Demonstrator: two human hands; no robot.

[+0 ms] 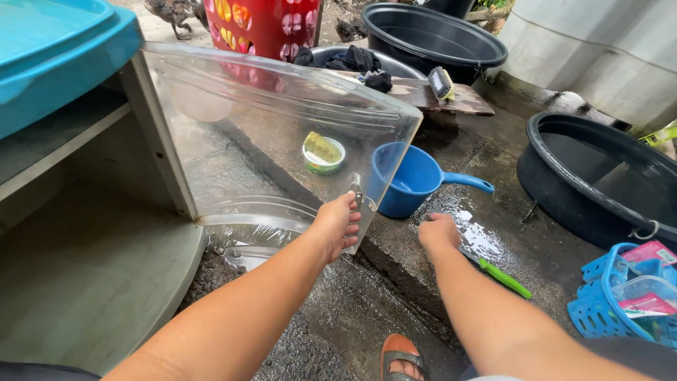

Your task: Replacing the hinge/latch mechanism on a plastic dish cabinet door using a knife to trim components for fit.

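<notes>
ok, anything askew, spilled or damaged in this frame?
No damage shows. The clear door of the cabinet stands swung open, the left hand on its edge. Water lies pooled on the concrete beside the blue scoop. The right hand rests on a green-handled tool lying on the wet ledge.

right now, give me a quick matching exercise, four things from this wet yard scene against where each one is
Things:
1. clear plastic door
2. blue dipper
3. green-handled tool
4. scrub brush

Places:
A. on the wooden board
B. under the right hand
C. gripped at its edge by the left hand
D. on the wet concrete, beside the door's edge

Pairs: 1-C, 2-D, 3-B, 4-A
</notes>
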